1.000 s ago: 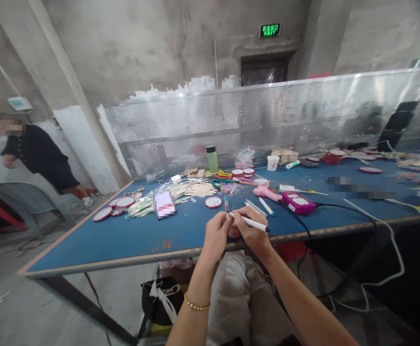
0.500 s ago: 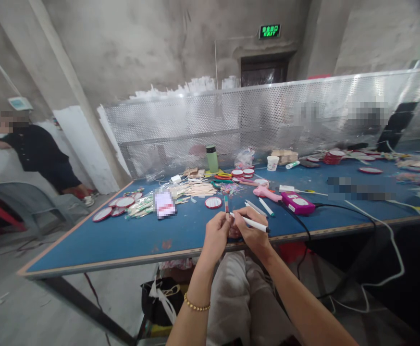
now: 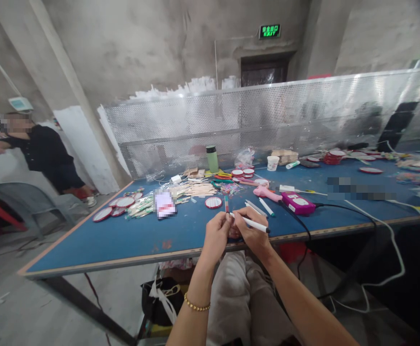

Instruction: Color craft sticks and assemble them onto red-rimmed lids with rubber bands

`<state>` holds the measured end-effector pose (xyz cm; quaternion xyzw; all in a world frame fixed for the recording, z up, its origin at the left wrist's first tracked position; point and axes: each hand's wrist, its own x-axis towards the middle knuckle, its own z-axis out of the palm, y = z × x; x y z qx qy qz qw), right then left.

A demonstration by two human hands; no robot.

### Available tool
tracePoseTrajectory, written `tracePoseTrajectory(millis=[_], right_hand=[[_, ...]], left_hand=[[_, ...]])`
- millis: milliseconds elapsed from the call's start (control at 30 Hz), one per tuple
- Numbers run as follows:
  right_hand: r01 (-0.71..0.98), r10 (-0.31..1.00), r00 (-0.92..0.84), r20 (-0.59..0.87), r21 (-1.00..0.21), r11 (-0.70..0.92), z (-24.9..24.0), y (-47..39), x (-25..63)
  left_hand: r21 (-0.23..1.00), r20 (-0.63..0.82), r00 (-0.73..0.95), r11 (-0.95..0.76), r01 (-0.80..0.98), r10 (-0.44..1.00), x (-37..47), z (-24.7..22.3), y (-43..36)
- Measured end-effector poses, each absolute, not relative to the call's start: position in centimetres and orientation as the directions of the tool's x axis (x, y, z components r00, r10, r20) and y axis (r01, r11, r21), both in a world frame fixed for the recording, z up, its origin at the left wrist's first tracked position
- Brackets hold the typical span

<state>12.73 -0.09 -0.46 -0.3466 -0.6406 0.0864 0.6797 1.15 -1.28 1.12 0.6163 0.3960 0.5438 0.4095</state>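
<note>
My left hand (image 3: 217, 231) is closed on a narrow stick (image 3: 226, 202) that stands up from the fingers, coloured green and reddish toward its top. In my right hand (image 3: 252, 236) is a white marker pen (image 3: 256, 225) with a dark end, held in a writing grip. Its tip meets the stick close to my left fingertips. Both hands are over the front edge of the blue table (image 3: 98, 245). Beyond them lie a round red-rimmed disc (image 3: 213, 203) and loose markers (image 3: 266, 207). The stick's lower part is hidden by my fingers.
Flat wooden sticks (image 3: 199, 188) and several red-rimmed discs (image 3: 125, 202) lie to the left. A green bottle (image 3: 212, 159) and paper cup (image 3: 272, 163) stand behind. A pink glue gun (image 3: 267, 193) and purple box (image 3: 298, 203) with cables are right. A person (image 3: 47, 149) stands far left.
My hands, the stick and the marker stay almost in place. The person at the far left has shifted right, and an arm now shows bent forward.
</note>
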Motion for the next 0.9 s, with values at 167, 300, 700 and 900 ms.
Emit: tracePoseTrajectory(millis=[167, 300, 700, 900], right_hand=[[0.366, 0.548, 0.136, 0.825, -0.556, 0.746, -0.35, -0.15, 12.82], [0.390, 0.550, 0.128, 0.826, -0.552, 0.738, -0.28, -0.10, 12.85], [0.353, 0.565, 0.157, 0.810, -0.580, 0.734, -0.65, 0.06, 12.78], [0.388, 0.533, 0.133, 0.836, -0.539, 0.748, -0.39, 0.03, 12.87]], left_hand=[[0.929, 0.356, 0.089, -0.363, 0.074, 0.930, 1.12, 0.90, -1.12], [0.927, 0.363, 0.082, -0.368, 0.065, 0.928, 1.20, 0.86, -1.13], [0.938, 0.341, 0.079, -0.345, 0.044, 0.937, 1.26, 1.11, -1.24], [0.936, 0.345, 0.083, -0.349, 0.046, 0.935, 1.28, 1.12, -1.22]])
